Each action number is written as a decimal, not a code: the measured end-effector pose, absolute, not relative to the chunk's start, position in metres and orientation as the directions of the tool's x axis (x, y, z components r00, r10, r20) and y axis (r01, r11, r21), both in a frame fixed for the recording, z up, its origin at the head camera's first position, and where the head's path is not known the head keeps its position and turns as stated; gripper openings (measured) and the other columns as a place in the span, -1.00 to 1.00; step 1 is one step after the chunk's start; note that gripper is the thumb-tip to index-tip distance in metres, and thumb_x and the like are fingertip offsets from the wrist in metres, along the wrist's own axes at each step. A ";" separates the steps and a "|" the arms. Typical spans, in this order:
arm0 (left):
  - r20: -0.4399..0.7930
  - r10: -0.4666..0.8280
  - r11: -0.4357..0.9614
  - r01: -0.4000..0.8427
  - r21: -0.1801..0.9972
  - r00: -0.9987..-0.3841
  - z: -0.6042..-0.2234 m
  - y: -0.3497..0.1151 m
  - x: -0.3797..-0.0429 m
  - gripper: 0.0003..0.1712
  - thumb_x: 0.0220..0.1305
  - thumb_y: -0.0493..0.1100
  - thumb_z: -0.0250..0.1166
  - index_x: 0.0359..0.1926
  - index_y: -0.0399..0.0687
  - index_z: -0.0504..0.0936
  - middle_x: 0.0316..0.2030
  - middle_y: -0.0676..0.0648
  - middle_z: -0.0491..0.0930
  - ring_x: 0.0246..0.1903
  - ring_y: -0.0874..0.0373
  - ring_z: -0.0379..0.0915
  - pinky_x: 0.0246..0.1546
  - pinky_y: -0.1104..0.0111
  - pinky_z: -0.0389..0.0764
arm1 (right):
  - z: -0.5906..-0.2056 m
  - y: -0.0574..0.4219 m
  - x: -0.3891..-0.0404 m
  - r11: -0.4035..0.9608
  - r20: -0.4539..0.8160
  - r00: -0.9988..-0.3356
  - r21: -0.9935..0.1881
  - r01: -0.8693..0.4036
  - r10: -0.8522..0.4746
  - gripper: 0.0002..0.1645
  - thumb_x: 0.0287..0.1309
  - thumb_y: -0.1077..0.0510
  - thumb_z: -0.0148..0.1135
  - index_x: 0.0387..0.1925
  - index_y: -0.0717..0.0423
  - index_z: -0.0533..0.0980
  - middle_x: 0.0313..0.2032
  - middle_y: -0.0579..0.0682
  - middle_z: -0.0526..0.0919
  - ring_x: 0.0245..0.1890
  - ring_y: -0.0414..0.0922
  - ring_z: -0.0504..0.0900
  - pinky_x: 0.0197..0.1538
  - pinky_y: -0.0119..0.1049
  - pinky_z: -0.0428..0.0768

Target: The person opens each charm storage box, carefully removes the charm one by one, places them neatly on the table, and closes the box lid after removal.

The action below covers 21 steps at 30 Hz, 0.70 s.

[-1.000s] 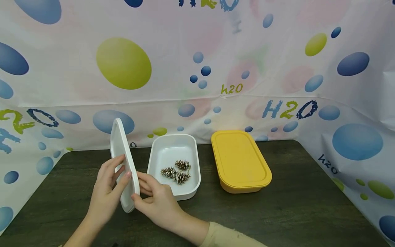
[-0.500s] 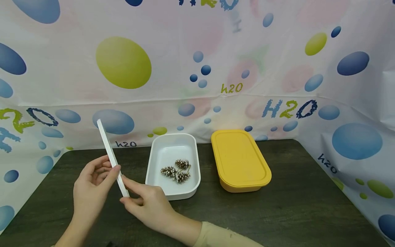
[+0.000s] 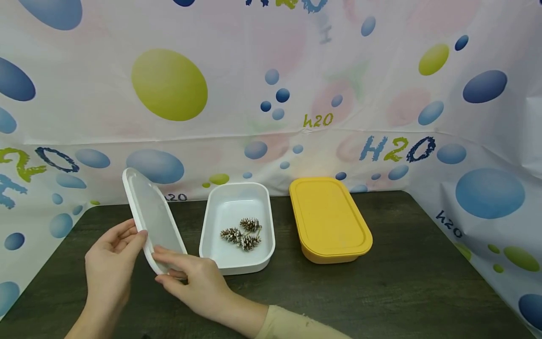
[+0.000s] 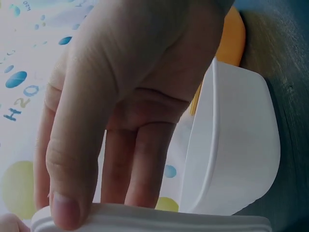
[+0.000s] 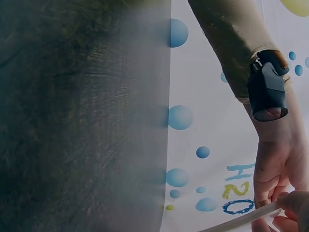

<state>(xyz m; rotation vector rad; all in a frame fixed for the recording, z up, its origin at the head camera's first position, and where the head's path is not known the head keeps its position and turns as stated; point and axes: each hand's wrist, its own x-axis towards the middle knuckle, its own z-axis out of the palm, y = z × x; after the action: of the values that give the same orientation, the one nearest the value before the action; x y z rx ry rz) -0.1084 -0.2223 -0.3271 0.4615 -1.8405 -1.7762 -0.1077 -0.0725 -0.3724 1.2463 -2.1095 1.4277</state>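
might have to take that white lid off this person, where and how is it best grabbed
The white lid is probably best pinched across its thickness at the upper end, coming from above. It is thin and tilted up with that end free, while the left hand holds its left edge and the right hand its lower end.

The lid (image 3: 156, 214) and tub (image 3: 237, 209) are white, the box (image 3: 331, 219) yellow, the backdrop (image 3: 237, 99) blue-and-green spotted.
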 end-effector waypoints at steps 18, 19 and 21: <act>0.003 -0.720 -0.196 0.207 0.959 -0.694 -0.335 -0.262 -0.111 -0.81 0.17 -0.47 0.23 -0.27 -0.19 0.70 -0.36 -0.02 0.60 -0.38 0.25 0.58 -0.46 0.55 0.60 | -0.390 -0.077 -0.106 0.381 0.407 -0.666 -0.585 -0.716 -0.625 -0.52 0.24 0.05 0.23 0.19 0.04 0.47 0.27 -0.09 0.40 0.23 -0.30 0.35 0.20 -0.53 0.31; -0.009 -0.726 -0.204 0.203 0.958 -0.688 -0.336 -0.265 -0.111 -0.81 0.17 -0.47 0.24 -0.26 -0.20 0.71 -0.36 -0.02 0.60 -0.38 0.25 0.59 -0.47 0.54 0.60 | -0.390 -0.077 -0.105 0.400 0.365 -0.679 -0.596 -0.696 -0.638 -0.50 0.25 0.03 0.21 0.21 0.04 0.45 0.29 -0.09 0.37 0.24 -0.27 0.34 0.19 -0.51 0.32; -0.030 -0.734 -0.216 0.192 0.957 -0.679 -0.337 -0.271 -0.110 -0.80 0.18 -0.46 0.24 -0.25 -0.19 0.71 -0.34 -0.01 0.59 -0.38 0.26 0.60 -0.48 0.54 0.60 | -0.391 -0.078 -0.105 0.433 0.284 -0.697 -0.614 -0.659 -0.658 -0.46 0.27 -0.01 0.18 0.24 0.05 0.41 0.32 -0.07 0.33 0.24 -0.23 0.34 0.19 -0.45 0.35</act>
<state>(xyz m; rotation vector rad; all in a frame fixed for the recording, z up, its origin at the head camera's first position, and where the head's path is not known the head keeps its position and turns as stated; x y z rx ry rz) -0.1099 -0.2711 -0.3371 0.6591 -1.4296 -1.9477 -0.1047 -0.0781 -0.3906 1.2216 -2.6578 1.1409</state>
